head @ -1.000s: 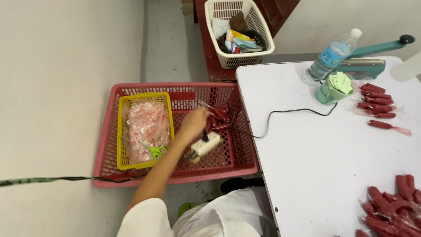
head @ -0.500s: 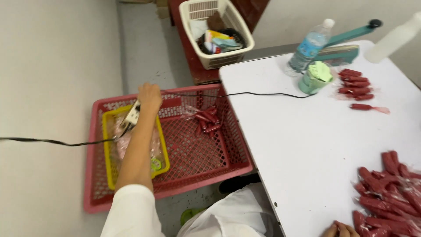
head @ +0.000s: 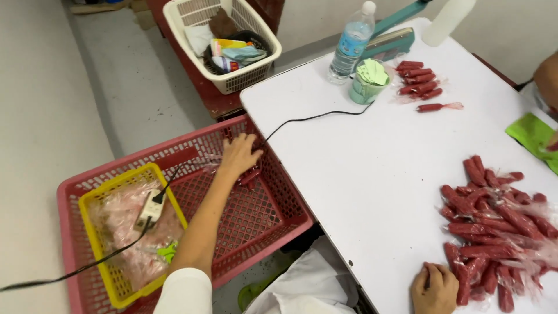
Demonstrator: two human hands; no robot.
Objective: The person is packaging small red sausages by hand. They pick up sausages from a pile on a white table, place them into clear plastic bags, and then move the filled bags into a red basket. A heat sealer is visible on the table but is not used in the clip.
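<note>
My left hand (head: 239,156) reaches into the red plastic basket (head: 273,224) on the floor, fingers spread over a few red wrapped sausages (head: 251,174) at its far side. A white power-strip plug (head: 152,209) with a black cord lies in the yellow basket (head: 96,197), on clear bags of pink pieces (head: 125,224). My right hand (head: 435,288) rests on the white table (head: 372,174) at the near edge, fingers curled against the pile of red wrapped sausages (head: 494,227).
A white basket (head: 224,43) of odds and ends stands on a red stool. On the table's far side are a water bottle (head: 351,43), a green cup (head: 367,81), a teal heat sealer (head: 389,38) and a few sausages (head: 419,84). Another person's arm (head: 546,75) shows at right.
My left hand let go of the white plug, which now lies in the yellow basket, and moved right to the sausages in the red basket. The view swung right, showing my right hand.
</note>
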